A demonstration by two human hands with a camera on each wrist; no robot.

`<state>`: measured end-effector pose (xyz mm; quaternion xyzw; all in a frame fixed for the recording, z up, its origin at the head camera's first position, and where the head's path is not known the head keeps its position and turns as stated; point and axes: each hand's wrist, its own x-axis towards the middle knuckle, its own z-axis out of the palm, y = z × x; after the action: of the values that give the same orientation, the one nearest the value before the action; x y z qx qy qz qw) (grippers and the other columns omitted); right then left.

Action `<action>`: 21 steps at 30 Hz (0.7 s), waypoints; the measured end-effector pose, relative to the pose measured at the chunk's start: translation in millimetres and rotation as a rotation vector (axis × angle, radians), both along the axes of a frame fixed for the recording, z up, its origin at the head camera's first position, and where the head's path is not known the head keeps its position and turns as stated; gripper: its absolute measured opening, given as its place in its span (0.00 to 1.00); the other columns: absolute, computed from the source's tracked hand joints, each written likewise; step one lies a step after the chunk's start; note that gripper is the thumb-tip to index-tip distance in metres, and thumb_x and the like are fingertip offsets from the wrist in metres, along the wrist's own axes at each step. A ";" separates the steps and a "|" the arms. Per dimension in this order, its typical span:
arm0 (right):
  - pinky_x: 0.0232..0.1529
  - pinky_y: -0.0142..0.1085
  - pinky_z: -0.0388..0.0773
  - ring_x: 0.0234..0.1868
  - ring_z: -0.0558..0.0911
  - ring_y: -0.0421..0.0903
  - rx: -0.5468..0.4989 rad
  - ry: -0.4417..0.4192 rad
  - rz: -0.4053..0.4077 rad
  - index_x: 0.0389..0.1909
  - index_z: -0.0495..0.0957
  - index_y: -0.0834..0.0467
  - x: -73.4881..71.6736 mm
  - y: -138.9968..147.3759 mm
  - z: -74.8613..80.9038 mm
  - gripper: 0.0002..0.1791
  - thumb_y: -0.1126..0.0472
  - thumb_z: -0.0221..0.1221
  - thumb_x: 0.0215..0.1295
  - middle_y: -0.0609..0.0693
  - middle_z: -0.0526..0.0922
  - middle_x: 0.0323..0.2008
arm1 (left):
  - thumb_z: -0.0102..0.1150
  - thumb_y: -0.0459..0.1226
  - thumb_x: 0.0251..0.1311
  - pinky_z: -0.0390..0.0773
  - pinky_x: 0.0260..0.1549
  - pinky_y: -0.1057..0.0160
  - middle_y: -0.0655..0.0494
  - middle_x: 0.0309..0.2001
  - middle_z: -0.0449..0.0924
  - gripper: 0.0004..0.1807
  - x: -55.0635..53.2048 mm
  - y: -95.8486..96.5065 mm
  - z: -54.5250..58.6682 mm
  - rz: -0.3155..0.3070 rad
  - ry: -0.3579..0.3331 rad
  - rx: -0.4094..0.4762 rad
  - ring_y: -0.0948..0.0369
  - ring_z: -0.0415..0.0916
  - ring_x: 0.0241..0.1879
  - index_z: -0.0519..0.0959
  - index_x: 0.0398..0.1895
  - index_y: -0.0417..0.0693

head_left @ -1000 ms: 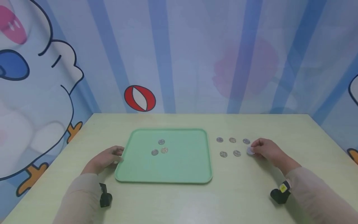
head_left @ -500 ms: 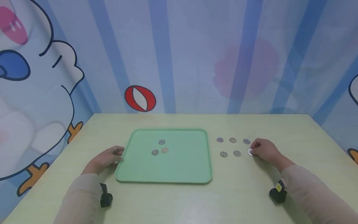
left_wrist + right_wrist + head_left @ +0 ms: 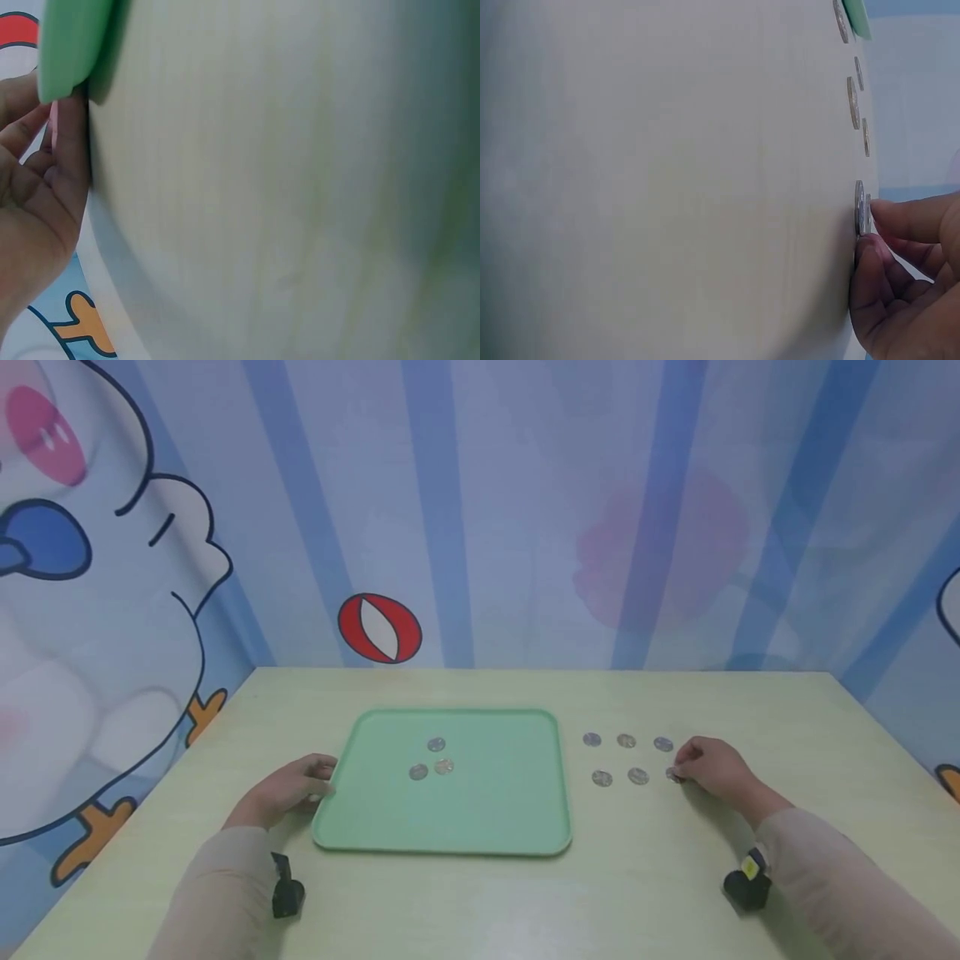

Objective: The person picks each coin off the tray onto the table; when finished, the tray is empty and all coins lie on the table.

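A light green tray (image 3: 495, 810) lies on the table, with three silver coins (image 3: 437, 744) in its upper left part. My left hand (image 3: 288, 785) holds the tray's left rim, its thumb low beside the table in the left wrist view and its other fingers against the edge. On the right, silver coins lie in two short rows. At the right end of the nearer row, my right hand (image 3: 712, 768) has thumb and index finger at a coin (image 3: 859, 206), which lies close to the table surface. The hand covers part of this coin in the head view.
The back row has three coins (image 3: 626, 741); two more coins (image 3: 638, 776) lie to the left of the right hand in the front row. A printed cloth backdrop (image 3: 510, 527) rises behind the table (image 3: 450, 910). Small black devices (image 3: 746, 889) sit on both wrists.
The coin at my right fingertips has turned from bright to darker and lies flatter, and the right hand has barely moved. The left hand stays at the tray rim.
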<state>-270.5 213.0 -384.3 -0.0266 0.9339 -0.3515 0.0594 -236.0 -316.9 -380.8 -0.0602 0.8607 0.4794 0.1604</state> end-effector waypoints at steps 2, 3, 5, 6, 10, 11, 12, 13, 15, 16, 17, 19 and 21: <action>0.25 0.33 0.69 0.28 0.70 0.47 -0.022 -0.007 0.004 0.33 0.69 0.69 1.0 1.0 1.3 0.10 0.65 0.54 0.54 0.55 0.73 0.28 | 0.48 0.30 0.53 0.66 0.49 0.50 0.39 0.53 0.62 0.27 -0.2 0.2 0.0 0.005 0.000 0.001 0.47 0.62 0.51 0.56 0.58 0.37; 0.25 0.33 0.70 0.28 0.70 0.46 -0.035 -0.011 0.008 0.34 0.69 0.69 1.7 1.3 1.7 0.11 0.64 0.54 0.54 0.55 0.73 0.28 | 0.48 0.29 0.53 0.66 0.49 0.50 0.39 0.54 0.62 0.27 -0.2 0.3 0.1 0.008 -0.001 0.001 0.47 0.62 0.51 0.57 0.58 0.37; 0.25 0.33 0.70 0.28 0.70 0.46 -0.057 -0.015 0.018 0.34 0.69 0.69 2.9 2.2 3.3 0.12 0.63 0.54 0.54 0.54 0.73 0.28 | 0.48 0.29 0.53 0.66 0.49 0.50 0.39 0.53 0.62 0.27 -0.2 0.5 0.3 0.013 -0.003 -0.003 0.47 0.62 0.51 0.57 0.58 0.37; 0.26 0.33 0.71 0.28 0.71 0.46 -0.069 -0.016 0.024 0.35 0.68 0.69 3.2 2.6 4.4 0.12 0.63 0.54 0.54 0.54 0.73 0.28 | 0.48 0.29 0.53 0.66 0.49 0.50 0.39 0.53 0.62 0.27 -0.2 0.4 0.4 0.015 -0.004 -0.007 0.47 0.62 0.51 0.57 0.58 0.37; 0.26 0.35 0.71 0.29 0.71 0.47 -0.107 -0.002 0.047 0.36 0.68 0.68 4.9 4.2 8.1 0.13 0.62 0.53 0.54 0.54 0.73 0.29 | 0.48 0.29 0.53 0.66 0.49 0.50 0.39 0.53 0.62 0.27 -0.2 1.2 0.1 0.018 -0.007 -0.014 0.48 0.62 0.51 0.57 0.58 0.37; 0.27 0.35 0.71 0.29 0.71 0.47 -0.110 0.006 0.052 0.37 0.68 0.68 5.0 3.9 9.1 0.14 0.62 0.53 0.54 0.54 0.73 0.30 | 0.48 0.29 0.53 0.66 0.49 0.49 0.39 0.53 0.62 0.27 -0.1 1.1 0.0 0.019 -0.006 -0.014 0.48 0.62 0.51 0.57 0.58 0.37; 0.27 0.35 0.72 0.29 0.71 0.47 -0.116 0.013 0.058 0.37 0.68 0.68 5.2 2.9 10.1 0.14 0.62 0.53 0.54 0.55 0.73 0.31 | 0.48 0.29 0.54 0.66 0.49 0.49 0.39 0.53 0.62 0.27 0.0 1.0 -0.1 0.019 -0.007 -0.014 0.48 0.62 0.51 0.57 0.58 0.37; 0.27 0.35 0.72 0.30 0.72 0.47 -0.119 0.017 0.062 0.37 0.68 0.69 5.5 1.4 11.1 0.14 0.62 0.53 0.55 0.55 0.74 0.31 | 0.48 0.29 0.53 0.66 0.49 0.49 0.39 0.53 0.62 0.27 0.1 0.8 -0.1 0.020 -0.006 -0.015 0.48 0.62 0.51 0.57 0.58 0.37; 0.28 0.34 0.72 0.31 0.72 0.47 -0.126 0.020 0.068 0.38 0.68 0.69 6.7 -2.8 13.2 0.15 0.62 0.53 0.55 0.56 0.74 0.32 | 0.48 0.29 0.53 0.65 0.50 0.49 0.39 0.53 0.62 0.27 0.1 0.3 -0.2 0.023 -0.009 -0.018 0.48 0.62 0.51 0.56 0.59 0.37; 0.29 0.34 0.73 0.31 0.72 0.47 -0.129 0.021 0.069 0.38 0.68 0.69 7.5 -5.4 14.3 0.15 0.62 0.53 0.55 0.56 0.74 0.33 | 0.48 0.29 0.53 0.65 0.50 0.49 0.39 0.53 0.62 0.27 0.1 0.1 -0.2 0.024 -0.011 -0.021 0.48 0.62 0.51 0.56 0.59 0.37; 0.30 0.35 0.73 0.32 0.73 0.47 -0.135 0.022 0.073 0.38 0.68 0.69 8.6 -8.2 15.5 0.15 0.61 0.54 0.55 0.57 0.74 0.33 | 0.48 0.29 0.53 0.65 0.50 0.49 0.39 0.54 0.61 0.28 0.0 0.2 -0.1 0.025 -0.014 -0.026 0.47 0.62 0.51 0.56 0.59 0.37; 0.31 0.35 0.74 0.33 0.73 0.47 -0.155 0.016 0.078 0.38 0.68 0.69 10.7 -14.0 17.8 0.15 0.61 0.53 0.56 0.57 0.74 0.35 | 0.48 0.29 0.53 0.65 0.50 0.49 0.39 0.54 0.61 0.28 -0.5 0.3 0.0 0.026 -0.021 -0.031 0.47 0.61 0.52 0.56 0.59 0.38; 0.33 0.37 0.75 0.33 0.73 0.47 -0.179 0.009 0.086 0.38 0.68 0.69 12.5 -20.0 19.6 0.14 0.61 0.53 0.56 0.57 0.73 0.35 | 0.48 0.29 0.53 0.65 0.50 0.49 0.39 0.54 0.61 0.28 -1.0 0.6 0.7 0.024 -0.026 -0.031 0.47 0.61 0.52 0.56 0.59 0.38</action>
<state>-258.1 193.0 -364.8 -0.0734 0.8971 -0.4304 0.0678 -237.0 -316.2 -380.2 -0.0791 0.8652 0.4669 0.1648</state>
